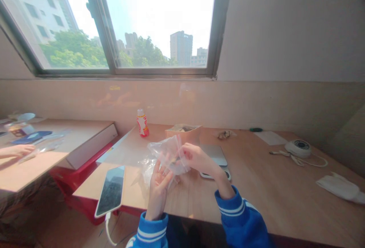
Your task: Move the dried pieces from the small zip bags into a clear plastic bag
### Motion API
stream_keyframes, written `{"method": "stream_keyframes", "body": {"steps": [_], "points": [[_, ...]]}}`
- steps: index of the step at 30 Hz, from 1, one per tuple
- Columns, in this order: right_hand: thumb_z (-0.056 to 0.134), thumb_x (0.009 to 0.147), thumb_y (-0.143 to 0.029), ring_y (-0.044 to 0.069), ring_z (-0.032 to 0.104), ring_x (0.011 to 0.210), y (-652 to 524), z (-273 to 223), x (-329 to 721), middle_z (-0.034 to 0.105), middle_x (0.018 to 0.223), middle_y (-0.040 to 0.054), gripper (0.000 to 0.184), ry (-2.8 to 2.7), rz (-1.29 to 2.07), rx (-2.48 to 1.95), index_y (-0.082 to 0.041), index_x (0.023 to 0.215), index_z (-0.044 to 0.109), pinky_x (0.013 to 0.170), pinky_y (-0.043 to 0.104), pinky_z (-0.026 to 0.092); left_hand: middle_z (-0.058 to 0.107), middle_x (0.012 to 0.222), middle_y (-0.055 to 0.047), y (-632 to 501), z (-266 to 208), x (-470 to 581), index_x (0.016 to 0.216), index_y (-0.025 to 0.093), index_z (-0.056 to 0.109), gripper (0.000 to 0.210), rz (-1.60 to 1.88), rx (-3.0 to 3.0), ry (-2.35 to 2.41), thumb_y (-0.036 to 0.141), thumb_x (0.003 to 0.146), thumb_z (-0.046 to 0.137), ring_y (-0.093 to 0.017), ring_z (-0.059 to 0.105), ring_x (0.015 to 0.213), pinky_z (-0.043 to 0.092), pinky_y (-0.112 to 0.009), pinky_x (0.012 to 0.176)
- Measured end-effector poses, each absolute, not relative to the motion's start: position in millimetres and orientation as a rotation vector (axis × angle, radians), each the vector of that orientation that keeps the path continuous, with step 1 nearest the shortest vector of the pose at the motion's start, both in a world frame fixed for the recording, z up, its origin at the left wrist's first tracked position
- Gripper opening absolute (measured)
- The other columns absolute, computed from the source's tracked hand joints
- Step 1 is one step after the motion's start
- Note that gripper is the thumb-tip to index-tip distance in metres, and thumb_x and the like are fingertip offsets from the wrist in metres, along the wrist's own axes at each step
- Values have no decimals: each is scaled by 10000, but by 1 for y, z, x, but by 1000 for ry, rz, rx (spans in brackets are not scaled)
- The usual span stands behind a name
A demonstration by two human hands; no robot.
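Note:
A clear plastic zip bag (165,150) with a red line along its mouth hangs between my hands above the table. My right hand (198,158) pinches the bag near that red-lined edge. Palm turned up, my left hand (160,181) grips the lower left part of the bag, its fingers partly hidden by the plastic. More crumpled clear plastic (146,170) lies just beyond my left hand. Behind the bag stands an open brown paper pouch (184,131). Partly covered by my right forearm is a flat silver kitchen scale (218,156).
A red-and-white bottle (142,123) stands at the back left; a phone (111,191) on a cable lies at the front left edge. To the right are a white dome camera (298,148), paper (270,138) and a white cloth-like item (340,187). Another person's hand (17,151) rests at the neighbouring table.

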State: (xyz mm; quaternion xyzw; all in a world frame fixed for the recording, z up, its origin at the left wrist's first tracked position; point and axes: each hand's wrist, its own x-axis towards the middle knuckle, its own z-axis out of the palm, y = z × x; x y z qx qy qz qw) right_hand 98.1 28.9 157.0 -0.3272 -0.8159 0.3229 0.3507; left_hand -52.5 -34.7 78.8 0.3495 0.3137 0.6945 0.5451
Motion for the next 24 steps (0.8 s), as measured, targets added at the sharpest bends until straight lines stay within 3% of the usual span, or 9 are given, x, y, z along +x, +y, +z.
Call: {"method": "stream_keyframes", "body": {"steps": [6,10,13,17,21,24], "points": [[584,825,-376,145,540,664,63,177,115,612,839,31,242,-1511,389,-1001,-212,994,638,629,273,463,495,1405,-48,-35,80,-64,1353,329,434,625,1721,742,760,189,780,639,-251,476,1267,409,-390,1052],[557,825,-276,217,561,909,84,176,120,586,986,73,252,-1649,190,-1016,-219,1054,647,829,361,457,489,1408,-60,-35,82,-67,1344,325,443,623,1723,732,775,180,771,641,-245,509,1238,424,-394,1042],[507,843,-241,220,554,891,77,172,120,571,1020,87,299,-1632,164,-1043,-209,1120,617,861,395,447,493,1404,-58,-35,82,-66,1342,326,443,615,1716,727,776,186,775,636,-248,504,1243,420,-403,1046],[419,920,-329,180,575,818,39,169,112,608,1034,82,273,-1680,458,-1014,-196,1052,617,786,337,475,511,1386,-70,-33,80,-62,1370,300,407,652,1696,733,748,177,772,635,-257,472,1271,404,-406,1055],[557,864,-412,174,602,939,10,158,97,611,1141,66,424,-1909,995,-824,-219,1238,497,789,292,498,481,1412,-81,-35,81,-54,1398,297,371,680,1634,731,730,187,777,626,-287,473,1266,416,-430,1034],[603,827,-431,163,625,811,12,143,89,655,937,29,315,-1776,1065,-820,-210,1050,574,675,266,505,490,1405,-86,-38,83,-52,1387,298,397,660,1565,775,712,203,775,628,-299,511,1227,428,-443,1013]]}}
